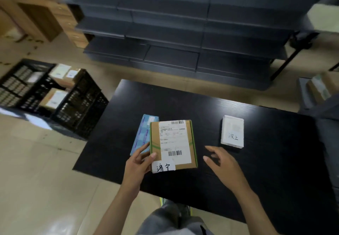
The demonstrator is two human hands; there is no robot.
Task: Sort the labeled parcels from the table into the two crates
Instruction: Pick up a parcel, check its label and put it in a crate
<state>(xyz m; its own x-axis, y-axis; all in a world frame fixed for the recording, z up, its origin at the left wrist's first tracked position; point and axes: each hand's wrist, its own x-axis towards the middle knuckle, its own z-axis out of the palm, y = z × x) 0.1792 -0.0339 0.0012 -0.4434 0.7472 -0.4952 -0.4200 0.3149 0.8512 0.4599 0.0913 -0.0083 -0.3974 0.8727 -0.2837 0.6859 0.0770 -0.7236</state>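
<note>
My left hand (139, 163) grips the near left corner of a brown cardboard parcel (173, 143) with a shipping label and a handwritten white tag, thumb on top. Under its left side lies a light blue box (142, 133). My right hand (222, 163) hovers open just right of the parcel, touching nothing. A white box (232, 131) with handwritten characters lies on the black table (266, 170) to the right. On the floor at the left stand two black crates, a near one (80, 104) and a far one (20, 82); the near crate holds several parcels.
Dark grey shelving (174, 33) stands behind the table. A wooden cabinet (45, 14) is at the far left. More boxes (317, 89) sit at the right edge. My legs show below the table's near edge.
</note>
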